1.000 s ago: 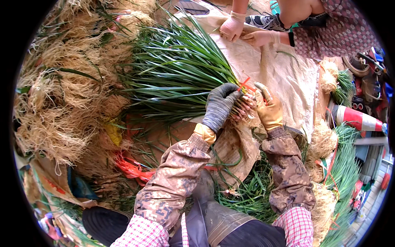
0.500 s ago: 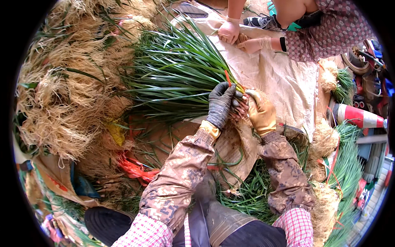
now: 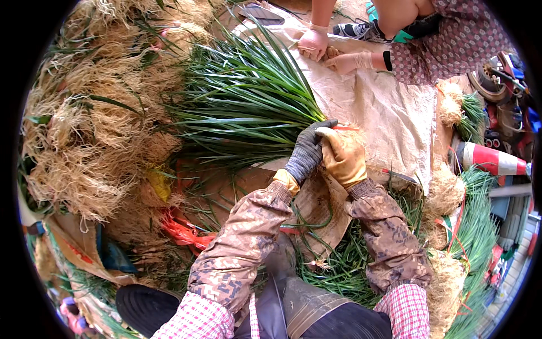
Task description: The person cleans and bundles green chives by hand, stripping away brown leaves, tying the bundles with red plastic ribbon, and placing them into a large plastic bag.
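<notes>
A large bunch of long-leaved, onion-like greens point(image 3: 243, 101) lies across a pale sheet, leaves fanned to the left, pale roots point(image 3: 353, 138) at the right. My left hand point(image 3: 307, 147), in a dark grey glove, is wrapped round the base of the bunch. My right hand point(image 3: 343, 155), in a yellow glove, is closed against it, thumb and fingers pinched together beside the left fingertips. An orange-red tie strip point(image 3: 345, 128) crosses the root end beside the right hand and appears to run into its grip, though the fingers hide most of it.
Rooted plants point(image 3: 84, 135) are heaped at the left. Across the pale sheet point(image 3: 389, 118), another person's gloved hands point(image 3: 313, 42) rest near its far edge. Red strips point(image 3: 189, 231) lie by my left forearm. Tied bunches point(image 3: 474, 220) and a red-and-white cone point(image 3: 491, 158) stand at the right.
My right hand has moved left and closed against the left one, covering the stem bases seen before. The strip's upright end by my left hand is gone from sight; strip now shows across the roots.
</notes>
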A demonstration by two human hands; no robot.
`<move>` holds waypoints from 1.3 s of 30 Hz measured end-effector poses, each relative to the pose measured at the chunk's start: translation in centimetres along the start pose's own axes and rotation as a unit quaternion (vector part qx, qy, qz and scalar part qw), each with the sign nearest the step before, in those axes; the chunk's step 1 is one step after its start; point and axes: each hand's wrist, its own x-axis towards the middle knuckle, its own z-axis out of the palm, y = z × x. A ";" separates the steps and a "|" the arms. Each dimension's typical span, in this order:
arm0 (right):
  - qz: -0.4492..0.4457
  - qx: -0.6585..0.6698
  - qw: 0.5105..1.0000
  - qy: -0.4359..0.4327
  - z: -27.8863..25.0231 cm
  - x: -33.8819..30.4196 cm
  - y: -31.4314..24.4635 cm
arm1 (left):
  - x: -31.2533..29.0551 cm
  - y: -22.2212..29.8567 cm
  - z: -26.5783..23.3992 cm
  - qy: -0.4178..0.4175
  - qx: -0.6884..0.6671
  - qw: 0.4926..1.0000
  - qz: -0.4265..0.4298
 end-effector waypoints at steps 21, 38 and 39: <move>0.075 -0.177 0.976 -0.103 -1.2 2.1 4.7 | 1.9 4.5 -0.4 0.033 0.013 0.960 -0.276; 0.423 0.425 0.800 0.037 5.8 -3.5 0.0 | 3.8 5.0 -2.5 0.056 -0.159 0.855 -0.490; 0.436 0.397 0.806 0.039 7.8 -4.1 0.8 | 3.3 5.8 -1.9 0.031 -0.099 0.899 -0.425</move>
